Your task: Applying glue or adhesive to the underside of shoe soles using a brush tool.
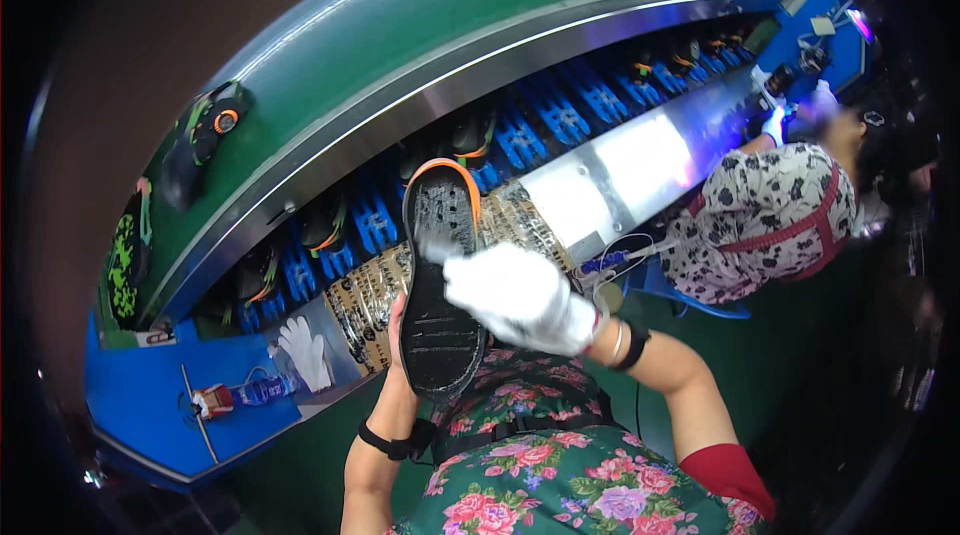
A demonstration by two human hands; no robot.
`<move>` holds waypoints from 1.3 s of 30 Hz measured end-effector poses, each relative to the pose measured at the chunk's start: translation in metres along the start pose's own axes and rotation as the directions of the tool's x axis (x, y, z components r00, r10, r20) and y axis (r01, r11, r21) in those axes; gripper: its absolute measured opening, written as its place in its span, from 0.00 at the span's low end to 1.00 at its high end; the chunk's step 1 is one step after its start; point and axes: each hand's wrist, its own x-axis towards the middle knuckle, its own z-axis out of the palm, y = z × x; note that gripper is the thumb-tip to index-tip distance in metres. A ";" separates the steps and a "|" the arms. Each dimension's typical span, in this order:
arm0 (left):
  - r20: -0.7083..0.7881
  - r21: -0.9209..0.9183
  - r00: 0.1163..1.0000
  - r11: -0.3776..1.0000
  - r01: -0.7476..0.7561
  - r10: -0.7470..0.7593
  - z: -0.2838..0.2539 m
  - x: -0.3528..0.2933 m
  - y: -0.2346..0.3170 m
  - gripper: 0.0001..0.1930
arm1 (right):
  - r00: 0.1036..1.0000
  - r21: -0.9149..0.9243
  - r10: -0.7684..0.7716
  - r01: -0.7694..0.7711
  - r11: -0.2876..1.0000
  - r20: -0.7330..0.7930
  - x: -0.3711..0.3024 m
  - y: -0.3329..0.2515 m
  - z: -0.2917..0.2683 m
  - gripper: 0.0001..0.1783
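A black shoe sole (440, 325) with an orange edge around its far end is held up in front of me, its hollow inner side facing up. My left hand (395, 335), bare, grips it from the left side, with most of the fingers hidden behind it. My right hand (525, 297) wears a white glove and is closed over the middle of the sole. From its fingers a pale, brush-like tool (435, 248) reaches onto the sole, smeared by motion.
Beyond the bench, covered in taped brown wrapping (355, 307), several blue racks (565, 120) run below a green conveyor belt (450, 5) carrying shoes (195, 145). At left lie a white glove (305, 353) and bottle (262, 391). Another person (765, 210) works at right.
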 end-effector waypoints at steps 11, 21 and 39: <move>0.554 0.504 0.833 0.799 -0.328 -0.007 0.078 -0.109 0.100 0.68 | 0.792 0.632 0.609 -0.496 0.595 0.049 -0.036 -0.021 -0.015 0.11; 0.240 -0.063 0.539 0.567 -0.821 0.807 0.173 -0.135 0.296 0.51 | 0.527 0.767 0.732 -0.641 0.009 0.432 -0.052 -0.027 0.059 0.13; 0.869 0.494 -0.158 -0.814 0.306 0.469 0.151 -0.138 0.404 0.55 | 0.343 0.880 0.903 -0.468 -0.075 0.259 -0.094 -0.023 0.076 0.11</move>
